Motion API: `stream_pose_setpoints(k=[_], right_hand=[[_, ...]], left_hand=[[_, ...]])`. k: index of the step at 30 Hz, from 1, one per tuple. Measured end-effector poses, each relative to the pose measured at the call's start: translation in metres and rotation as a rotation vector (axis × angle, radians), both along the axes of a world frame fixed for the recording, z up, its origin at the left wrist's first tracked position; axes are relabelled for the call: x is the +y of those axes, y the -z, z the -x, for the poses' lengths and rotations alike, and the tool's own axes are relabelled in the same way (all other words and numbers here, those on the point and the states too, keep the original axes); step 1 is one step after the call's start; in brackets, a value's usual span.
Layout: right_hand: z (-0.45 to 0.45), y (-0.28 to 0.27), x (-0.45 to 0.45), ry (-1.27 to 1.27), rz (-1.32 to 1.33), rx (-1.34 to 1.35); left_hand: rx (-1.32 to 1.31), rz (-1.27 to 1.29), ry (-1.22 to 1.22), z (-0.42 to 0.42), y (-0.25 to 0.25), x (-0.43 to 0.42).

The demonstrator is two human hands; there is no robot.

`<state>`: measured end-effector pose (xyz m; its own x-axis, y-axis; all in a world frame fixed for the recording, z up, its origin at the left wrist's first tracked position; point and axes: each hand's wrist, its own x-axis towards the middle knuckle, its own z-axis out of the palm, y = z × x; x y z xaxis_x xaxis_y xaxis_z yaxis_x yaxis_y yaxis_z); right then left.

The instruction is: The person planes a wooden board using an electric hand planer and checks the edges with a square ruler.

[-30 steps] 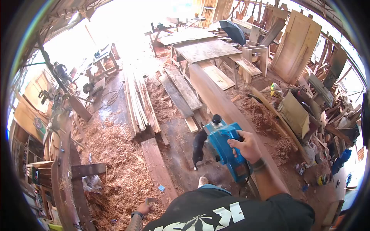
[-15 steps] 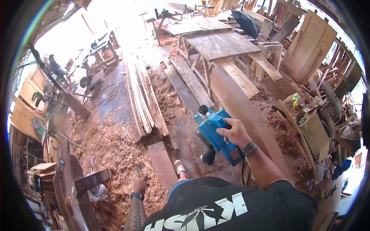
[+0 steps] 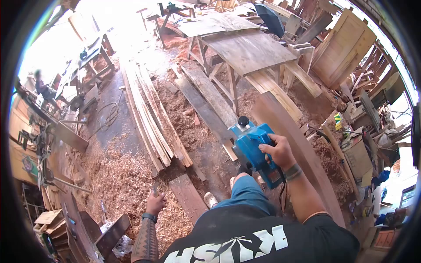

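Note:
My right hand [image 3: 281,152] is wrapped round the handle of a blue electric hand planer [image 3: 252,143] with a black front knob. A black cord hangs from the planer's rear. Just right of the tool stretches a long reddish-brown plank [image 3: 302,153]; whether the two touch, I cannot tell. Lower left, my left hand [image 3: 155,202] is closed, with a small thin thing at its fingertips that I cannot make out. Wood shavings [image 3: 127,184] lie on the floor beneath that hand, and a short brown board [image 3: 188,197] lies to its right.
Long pale timber strips [image 3: 147,114] and grey boards [image 3: 208,96] lie on the floor ahead. Behind them stands a wooden worktable [image 3: 245,48]. Scrap wood and a panelled door [image 3: 344,48] line the right. Another person [image 3: 44,87] is at the far left.
The view has shifted, and a leg in blue shorts now shows beside the planer. My right hand still grips the planer. The piece in my left hand, plainer before, is now barely visible.

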<state>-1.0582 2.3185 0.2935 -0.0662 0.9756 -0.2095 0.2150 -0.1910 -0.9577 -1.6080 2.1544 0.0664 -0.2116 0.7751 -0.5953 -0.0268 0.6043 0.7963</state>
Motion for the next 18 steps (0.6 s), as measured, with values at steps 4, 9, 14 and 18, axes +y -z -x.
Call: stream_pose_setpoints(k=[4,9,14,18], right_hand=[[0.013,-0.014,0.029,0.039,-0.042,0.024],[0.011,0.008,0.071,0.03,0.009,0.056],[-0.005,0.062,0.114,0.026,0.097,0.006],[-0.02,0.114,0.153,-0.023,0.132,0.038]], left_hand=[[-0.046,-0.003,0.048,-0.002,-0.008,0.037],[-0.071,-0.074,0.093,-0.011,-0.001,0.089],[0.038,-0.136,0.2,-0.061,0.012,0.2],[0.055,-0.121,0.435,-0.12,0.01,0.322]])
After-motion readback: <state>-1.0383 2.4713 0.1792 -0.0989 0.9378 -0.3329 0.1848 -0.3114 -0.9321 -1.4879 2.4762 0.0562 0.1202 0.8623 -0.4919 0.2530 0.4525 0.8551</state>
